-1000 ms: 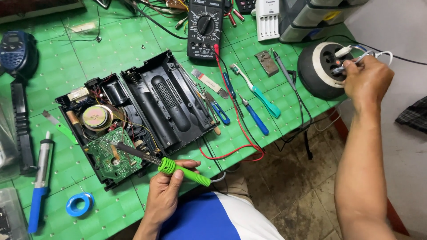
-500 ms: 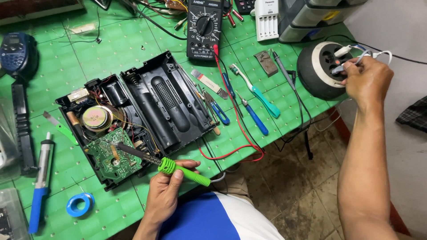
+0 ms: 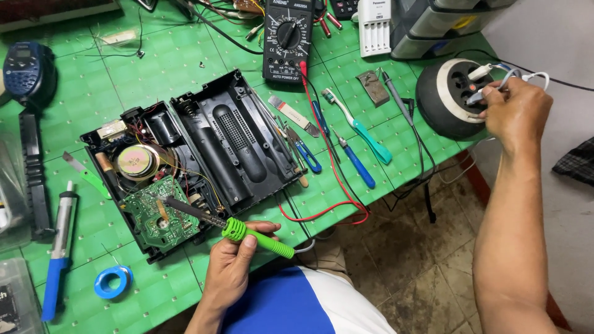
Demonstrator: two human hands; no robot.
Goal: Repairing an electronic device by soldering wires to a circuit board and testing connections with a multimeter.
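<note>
Soldering iron (image 3: 235, 226) is gripped pen-style in the left hand (image 3: 232, 263) by its green handle near the worktop's front edge, tip resting on the green circuit board (image 3: 159, 213) of the opened black radio case (image 3: 198, 154). Judged light and rigid; best held only by the handle, clear of the metal barrel. Right hand (image 3: 516, 111) is closed on a white plug (image 3: 489, 80) at the round socket reel (image 3: 448, 99), right edge. Hands well apart.
</note>
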